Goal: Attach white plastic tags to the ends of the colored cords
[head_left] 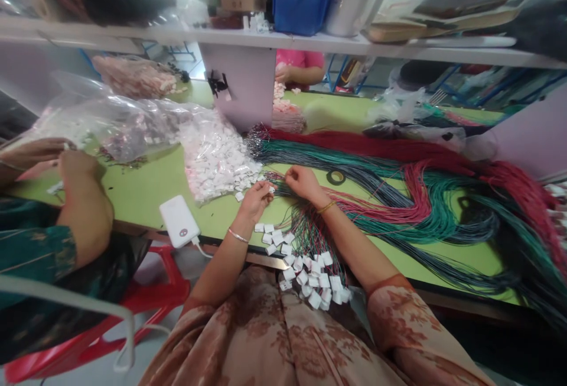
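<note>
My left hand point(257, 197) is pinched shut on a small white plastic connector at the edge of a heap of white connectors point(217, 158). My right hand point(301, 182) is closed on thin wire ends just to the right of it, the two hands almost touching. Below the hands a bundle of finished wires with white connectors point(310, 273) hangs over the front edge of the green table point(142, 191). Long red, green and dark wires point(420, 197) spread across the table to the right.
A white power bank point(179, 220) lies at the table's front edge. Clear bags of parts point(110, 120) sit at the left. A co-worker's hands point(66, 164) work at the far left beside a red stool point(150, 297). Another person in pink point(299, 67) sits across. A shelf point(310, 40) runs overhead.
</note>
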The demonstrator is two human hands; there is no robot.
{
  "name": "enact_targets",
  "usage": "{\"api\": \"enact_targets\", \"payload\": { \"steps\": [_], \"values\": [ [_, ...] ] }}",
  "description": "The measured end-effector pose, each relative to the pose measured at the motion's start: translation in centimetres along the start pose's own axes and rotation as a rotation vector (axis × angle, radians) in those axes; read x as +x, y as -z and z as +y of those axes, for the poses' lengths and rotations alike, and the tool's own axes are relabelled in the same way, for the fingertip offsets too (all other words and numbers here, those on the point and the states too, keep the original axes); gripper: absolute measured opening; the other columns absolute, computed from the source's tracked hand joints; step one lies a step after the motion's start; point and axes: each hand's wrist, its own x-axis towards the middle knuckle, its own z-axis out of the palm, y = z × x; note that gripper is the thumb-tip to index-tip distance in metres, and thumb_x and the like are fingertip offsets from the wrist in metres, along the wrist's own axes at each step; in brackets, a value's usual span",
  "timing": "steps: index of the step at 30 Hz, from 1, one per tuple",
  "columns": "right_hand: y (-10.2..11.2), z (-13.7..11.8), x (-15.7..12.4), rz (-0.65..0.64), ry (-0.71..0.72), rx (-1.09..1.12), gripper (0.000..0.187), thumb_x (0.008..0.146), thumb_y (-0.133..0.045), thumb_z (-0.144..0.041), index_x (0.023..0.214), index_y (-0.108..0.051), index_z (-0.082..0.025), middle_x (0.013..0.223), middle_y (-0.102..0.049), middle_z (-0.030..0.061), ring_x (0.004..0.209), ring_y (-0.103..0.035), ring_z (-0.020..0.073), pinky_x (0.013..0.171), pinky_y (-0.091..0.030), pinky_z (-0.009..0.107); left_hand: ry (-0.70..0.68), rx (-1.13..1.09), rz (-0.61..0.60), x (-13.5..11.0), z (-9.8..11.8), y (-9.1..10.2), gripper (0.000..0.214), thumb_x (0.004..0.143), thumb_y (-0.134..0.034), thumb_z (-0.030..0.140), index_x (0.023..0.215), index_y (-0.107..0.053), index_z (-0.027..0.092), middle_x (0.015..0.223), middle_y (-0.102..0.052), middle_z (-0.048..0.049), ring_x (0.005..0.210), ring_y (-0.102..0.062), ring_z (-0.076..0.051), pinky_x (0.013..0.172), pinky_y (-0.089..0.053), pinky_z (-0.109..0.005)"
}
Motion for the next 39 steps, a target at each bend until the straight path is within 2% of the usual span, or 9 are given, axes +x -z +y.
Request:
{"api": "enact_targets", "payload": {
  "steps": [2,5,10,13,17,20,23,28,39],
  "values": [
    [0.3,0.0,-0.2,0.008,0.024,-0.047,0.013,0.082,-0.052,-0.019,0.083,-0.065,-0.014,0.081,-0.067,0.0085,0.069,-0.055,0.0175,0.063,-0.035,0.027,-0.004,0.004,-0.005,-0.1,0.0,-0.1,0.026,0.065,-0.079,0.027,0.075,-0.058,0.014,0.083,-0.068,-0.0038,0.056,-0.053,-0.005,0.054,-0.041,-0.018],
    [0.6,-0.2,-0.6,0.029,-0.073,-0.196,0.014,0.083,-0.053,-0.018,0.084,-0.066,-0.013,0.084,-0.067,0.0142,0.071,-0.056,0.0201,0.064,-0.034,0.029,-0.018,0.004,-0.02,-0.1,0.0,-0.2,0.025,0.067,-0.078,0.026,0.078,-0.059,0.015,0.092,-0.07,-0.0061,0.059,-0.055,-0.005,0.056,-0.041,-0.018],
    [0.7,-0.6,-1.1,-0.021,-0.096,-0.12,0.017,0.083,-0.053,-0.027,0.084,-0.067,-0.016,0.078,-0.068,0.0083,0.068,-0.056,0.0185,0.061,-0.032,0.028,-0.039,0.0,-0.031,-0.1,0.0,-0.2,0.022,0.068,-0.077,0.027,0.078,-0.06,0.015,0.116,-0.067,-0.0094,0.06,-0.054,-0.004,0.057,-0.042,-0.019],
    [0.4,-0.3,-1.3,-0.003,-0.154,-0.143,0.016,0.082,-0.052,-0.026,0.08,-0.064,-0.015,0.075,-0.066,0.0089,0.064,-0.054,0.0173,0.059,-0.031,0.028,-0.052,0.008,-0.045,-0.4,0.0,-0.4,0.021,0.068,-0.077,0.028,0.077,-0.062,0.015,0.12,-0.066,-0.0101,0.06,-0.054,-0.004,0.057,-0.042,-0.019],
    [-0.1,0.5,-1.2,-0.053,-0.158,0.113,0.023,0.082,-0.048,-0.03,0.066,-0.057,-0.016,0.063,-0.059,0.003,0.057,-0.047,0.0136,0.056,-0.031,0.026,-0.036,0.058,-0.159,-0.8,0.0,-0.7,0.021,0.068,-0.077,0.027,0.082,-0.066,0.016,0.118,-0.067,-0.0105,0.061,-0.055,-0.006,0.059,-0.043,-0.021],
    [-0.4,0.8,-1.4,0.008,-0.098,0.363,0.025,0.081,-0.047,-0.034,0.063,-0.053,-0.017,0.059,-0.052,-0.0014,0.057,-0.044,0.0114,0.056,-0.032,0.024,-0.027,0.04,-0.11,-0.5,-0.4,-0.6,0.032,0.067,-0.077,0.022,0.097,-0.067,0.019,0.119,-0.066,-0.0081,0.062,-0.056,-0.006,0.059,-0.044,-0.021],
    [-0.3,0.5,-1.7,0.03,-0.027,0.536,0.023,0.078,-0.048,-0.035,0.065,-0.053,-0.017,0.061,-0.05,-0.0028,0.059,-0.042,0.0104,0.058,-0.034,0.023,-0.016,0.01,-0.014,0.2,-0.8,-0.2,0.025,0.07,-0.075,0.022,0.093,-0.067,0.017,0.108,-0.067,-0.0068,0.062,-0.056,-0.006,0.058,-0.042,-0.02],
    [-0.2,-0.4,-2.3,-0.143,0.058,0.637,0.018,0.074,-0.05,-0.032,0.064,-0.052,-0.017,0.06,-0.047,-0.0037,0.057,-0.039,0.0094,0.058,-0.033,0.023,0.02,-0.051,-0.007,0.7,-0.9,0.2,0.014,0.072,-0.072,0.021,0.08,-0.065,0.014,0.077,-0.064,-0.0028,0.061,-0.056,-0.008,0.06,-0.043,-0.02],
    [-1.1,-0.9,-2.8,-0.095,0.151,0.45,0.014,0.075,-0.05,-0.027,0.066,-0.051,-0.017,0.062,-0.051,-0.0024,0.058,-0.04,0.0098,0.058,-0.031,0.023,0.002,0.019,0.005,0.6,-1.5,0.0,0.019,0.07,-0.076,0.024,0.083,-0.069,0.012,0.067,-0.063,-0.0025,0.057,-0.053,-0.008,0.058,-0.04,-0.02]
  ]
}}
